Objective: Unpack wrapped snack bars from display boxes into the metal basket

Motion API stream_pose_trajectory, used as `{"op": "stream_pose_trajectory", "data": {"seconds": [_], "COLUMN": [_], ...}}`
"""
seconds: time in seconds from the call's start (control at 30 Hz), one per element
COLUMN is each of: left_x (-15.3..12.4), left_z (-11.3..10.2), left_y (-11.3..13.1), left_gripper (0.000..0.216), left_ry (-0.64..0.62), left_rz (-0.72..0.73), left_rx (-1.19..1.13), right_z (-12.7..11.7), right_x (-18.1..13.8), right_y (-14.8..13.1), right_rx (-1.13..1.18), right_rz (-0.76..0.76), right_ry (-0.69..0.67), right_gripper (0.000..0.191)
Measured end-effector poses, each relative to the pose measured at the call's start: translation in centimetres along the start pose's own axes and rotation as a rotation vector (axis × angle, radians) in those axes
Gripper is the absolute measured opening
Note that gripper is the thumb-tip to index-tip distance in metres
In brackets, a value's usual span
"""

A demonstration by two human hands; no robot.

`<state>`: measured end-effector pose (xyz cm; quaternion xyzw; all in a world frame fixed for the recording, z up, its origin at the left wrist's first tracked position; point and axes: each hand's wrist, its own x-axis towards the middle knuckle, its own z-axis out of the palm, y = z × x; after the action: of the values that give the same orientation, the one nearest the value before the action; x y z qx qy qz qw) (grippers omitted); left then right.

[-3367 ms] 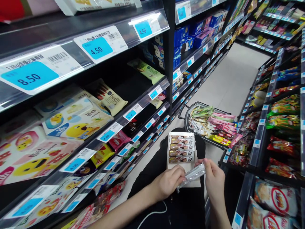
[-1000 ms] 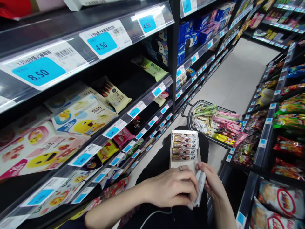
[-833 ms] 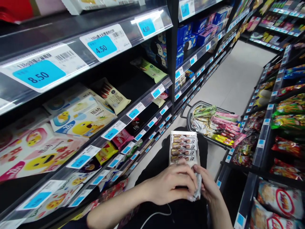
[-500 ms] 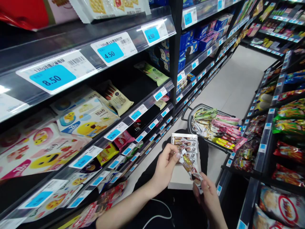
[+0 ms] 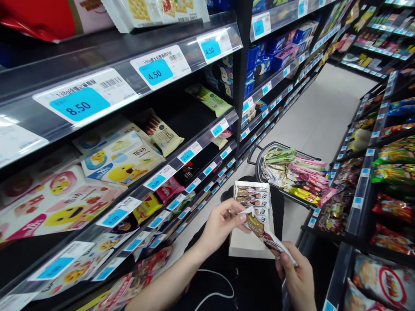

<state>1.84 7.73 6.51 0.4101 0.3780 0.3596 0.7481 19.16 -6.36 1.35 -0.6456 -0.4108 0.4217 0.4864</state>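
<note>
Brown packet (image 5: 266,234) slants between hands (image 5: 223,224) (image 5: 298,268) (near end rightward).

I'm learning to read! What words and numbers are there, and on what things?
"8.50", "138g": biggest price tag
"4.50", "100g": price tag beside it
"4.50": next price tag
"4.00": two lower price tags
"3.50", fuzzy: price tag right of those
"Franzzi": cream packet; fuzzier, green packet
"28" (then blur): cartoon boxes
Too small or blurred: held snack bar, everything else.
</note>
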Motion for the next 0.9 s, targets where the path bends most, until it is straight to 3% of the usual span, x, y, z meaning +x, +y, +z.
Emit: {"op": "stream_pose_trajectory", "data": {"seconds": [0.17,0.3,0.43,0.53,0.63,0.77,0.9], "left_x": [0.3,0.6,0.9,0.8,0.5,0.4,0.3], "left_z": [0.2,-0.1,-1.2,-2.1,-2.7,-2.6,-1.8], "left_y": [-1.0,-2.2,-2.3,-1.7,-1.5,-2.1,-2.6], "left_gripper": [0.028,0.03,0.036,0.039,0.042,0.043,0.037], "left_ry": [0.103,0.173,0.022,-0.134,-0.17,-0.076,0.04], "left_rz": [0.022,0.111,0.101,0.089,0.136,0.237,0.317], "left_rx": [-0.142,-0.039,0.128,0.302,0.465,0.629,0.767], "right_z": [0.7,1.4,0.5,-1.0,-2.2,-2.7,-2.4], "right_x": [0.3,0.7,0.8,0.8,0.8,0.9,1.1], "right_y": [-1.0,-1.5,-1.2,-0.7,-0.2,0.2,-0.4], "right_rx": [0.153,0.096,-0.123,-0.179,-0.014,0.132,-0.156], "right_rz": [-0.029,0.049,0.079,0.064,0.156,0.2,0.081], "right_ry": [-0.023,0.152,0.27,0.226,0.111,0.008,0.174], "right_gripper": [0.032,0.032,0.041,0.044,0.04,0.044,0.052]}}
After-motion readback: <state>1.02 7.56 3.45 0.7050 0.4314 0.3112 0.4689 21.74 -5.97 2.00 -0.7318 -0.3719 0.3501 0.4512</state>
